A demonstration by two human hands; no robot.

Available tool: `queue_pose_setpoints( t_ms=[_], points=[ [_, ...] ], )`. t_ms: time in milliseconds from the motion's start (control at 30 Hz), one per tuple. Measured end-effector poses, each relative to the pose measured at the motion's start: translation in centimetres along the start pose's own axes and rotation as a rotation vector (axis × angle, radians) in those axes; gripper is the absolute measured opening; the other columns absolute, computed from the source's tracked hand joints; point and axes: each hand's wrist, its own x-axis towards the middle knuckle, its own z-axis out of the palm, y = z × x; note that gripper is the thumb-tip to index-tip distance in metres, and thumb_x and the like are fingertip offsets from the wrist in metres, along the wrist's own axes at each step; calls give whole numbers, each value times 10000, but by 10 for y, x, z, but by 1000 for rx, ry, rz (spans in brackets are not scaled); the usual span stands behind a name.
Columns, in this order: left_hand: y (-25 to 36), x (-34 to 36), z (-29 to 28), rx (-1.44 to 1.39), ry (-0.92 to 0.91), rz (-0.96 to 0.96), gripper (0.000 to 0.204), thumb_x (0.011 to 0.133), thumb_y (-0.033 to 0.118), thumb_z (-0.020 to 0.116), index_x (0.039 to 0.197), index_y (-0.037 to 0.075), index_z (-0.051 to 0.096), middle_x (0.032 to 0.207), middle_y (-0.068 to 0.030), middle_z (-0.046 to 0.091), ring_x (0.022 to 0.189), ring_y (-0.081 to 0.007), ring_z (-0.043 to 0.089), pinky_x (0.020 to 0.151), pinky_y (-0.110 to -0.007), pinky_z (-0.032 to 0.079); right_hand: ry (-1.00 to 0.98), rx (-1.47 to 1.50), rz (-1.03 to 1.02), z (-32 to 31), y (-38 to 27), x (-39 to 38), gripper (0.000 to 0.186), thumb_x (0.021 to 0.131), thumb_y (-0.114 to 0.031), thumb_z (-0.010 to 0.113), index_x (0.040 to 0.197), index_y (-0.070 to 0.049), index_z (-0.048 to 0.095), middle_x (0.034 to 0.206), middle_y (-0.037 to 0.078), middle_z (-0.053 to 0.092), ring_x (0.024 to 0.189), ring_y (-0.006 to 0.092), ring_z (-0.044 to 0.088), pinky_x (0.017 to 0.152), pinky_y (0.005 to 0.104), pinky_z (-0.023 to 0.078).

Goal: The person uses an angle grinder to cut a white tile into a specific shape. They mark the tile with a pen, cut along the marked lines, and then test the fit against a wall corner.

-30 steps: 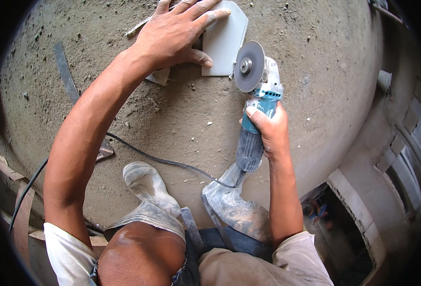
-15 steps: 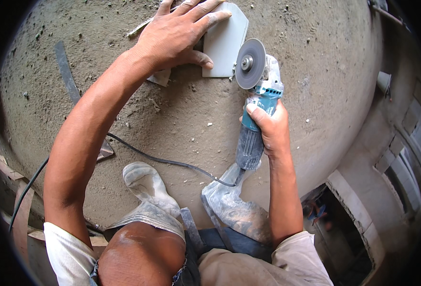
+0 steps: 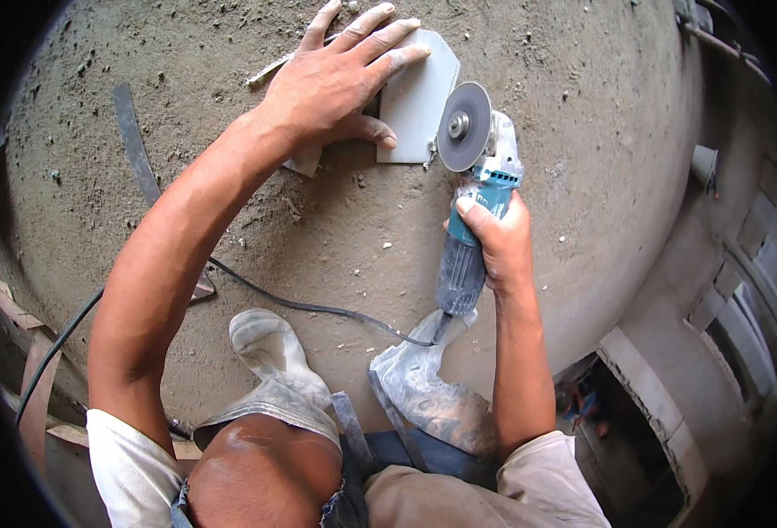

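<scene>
My right hand (image 3: pixel 496 231) is wrapped around the teal and dark body of an angle grinder (image 3: pixel 466 275). The grinder's round grey disc (image 3: pixel 464 128) stands beside the right edge of a pale tile (image 3: pixel 419 97), with a narrow space showing between them at the top. Fingers spread, my left hand (image 3: pixel 340 88) rests over the tile's left side, thumb near its lower corner. The tile has a cut upper right corner and lies on the dusty ground. Small crumbs cling near its lower right edge. A broken light-coloured piece (image 3: pixel 304 161) sits below my left wrist.
A black power cord (image 3: pixel 318 308) runs from the grinder across the ground and under my left arm. My dusty boots (image 3: pixel 269 345) are just below it. A grey strip (image 3: pixel 136 145) lies at the left. An opening with a raised edge (image 3: pixel 656 405) is at the lower right.
The tile, my left hand and the grinder's disc appear slightly lower in the picture. My grip on the grinder and my left hand's hold over the tile look the same.
</scene>
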Motion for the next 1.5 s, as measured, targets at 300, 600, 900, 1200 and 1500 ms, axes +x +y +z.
queue_pose_setpoints(
  t_ms=[300, 600, 900, 1200, 1500],
  points=[
    [7, 1, 15, 91, 72, -77, 1164, 575, 609, 839, 1581, 314, 333, 1645, -15, 332, 1555, -228, 227, 1276, -560, 104, 18, 55, -26, 5, -3, 10, 478, 840, -264, 792, 1157, -1, 550, 907, 65, 636, 745, 164, 680, 699, 312, 590],
    [2, 0, 21, 42, 69, -81, 1208, 514, 655, 817, 1575, 325, 341, 1664, 21, 302, 1569, -204, 190, 1285, -551, 51, 14, 98, 1, 6, -16, 20, 486, 833, -210, 833, 1189, 2, 577, 986, 41, 664, 812, 114, 644, 742, 277, 553],
    [2, -1, 19, 36, 54, -98, 1186, 520, 639, 821, 1565, 325, 357, 1660, 23, 309, 1567, -201, 193, 1285, -552, 55, -1, 105, -19, 5, -25, 33, 470, 837, -200, 832, 1181, -3, 580, 973, 39, 661, 796, 112, 642, 725, 277, 555],
    [1, -2, 18, 11, 84, -87, 1183, 515, 655, 818, 1558, 322, 367, 1660, 18, 309, 1567, -201, 193, 1285, -552, 56, -1, 69, -12, 5, -20, 37, 477, 834, -216, 813, 1177, 7, 568, 952, 59, 655, 771, 136, 659, 711, 295, 575],
    [5, -2, 17, 50, 64, -120, 1260, 454, 680, 806, 1574, 349, 332, 1659, 38, 310, 1563, -178, 193, 1305, -525, 47, -34, 12, -161, -5, -58, 62, 411, 872, -248, 759, 1110, 21, 559, 855, 90, 659, 687, 183, 711, 628, 318, 621]
  ],
)
